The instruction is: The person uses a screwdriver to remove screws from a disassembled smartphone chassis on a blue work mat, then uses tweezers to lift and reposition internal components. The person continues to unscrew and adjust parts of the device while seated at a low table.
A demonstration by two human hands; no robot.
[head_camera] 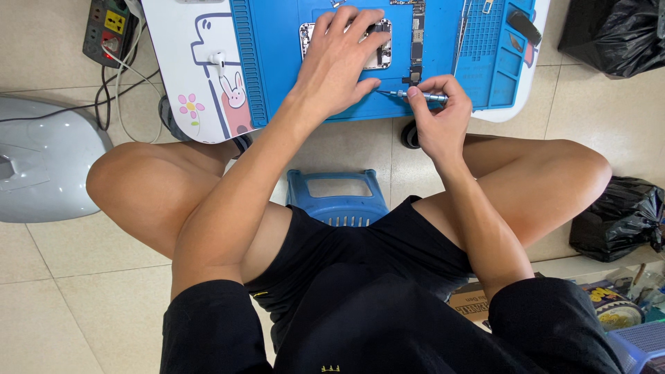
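Left hand (339,59) is lying flat, fingers spread, pressing down on an opened phone (379,43) – not gripping it, just pinning it to the blue work mat (277,62). Only the phone's top and right edges are showing past the fingers; bare internals are showing there

Right hand (438,114) is pinching a small precision screwdriver (414,95), thumb and fingers closed round the handle. Driver is lying nearly horizontal, tip pointing left toward the left thumb, just below the phone's lower edge. Can't tell if the tip is touching anything

Just right of the phone, a long narrow circuit board (416,38) is lying upright on the mat, beside the left fingertips. Further right, a thin metal tool (460,31) is running along the mat next to a gridded tray section (485,34), with a dark flat part (524,26) sitting at the mat's far right corner

Mat is sitting on a low white table with a cartoon rabbit print (208,69). A white earbud (217,61) is resting on the table left of the mat

Person is sitting with knees wide apart, black shorts, on a blue plastic stool (338,197) partly showing between the legs

Floor is beige tile. A power strip (107,28) with white and black cables is sitting top left, a grey rounded casing (41,163) at far left. Black plastic bags (613,34) are lying top right and mid right, and a cardboard box (470,299) is peeking out by the right thigh
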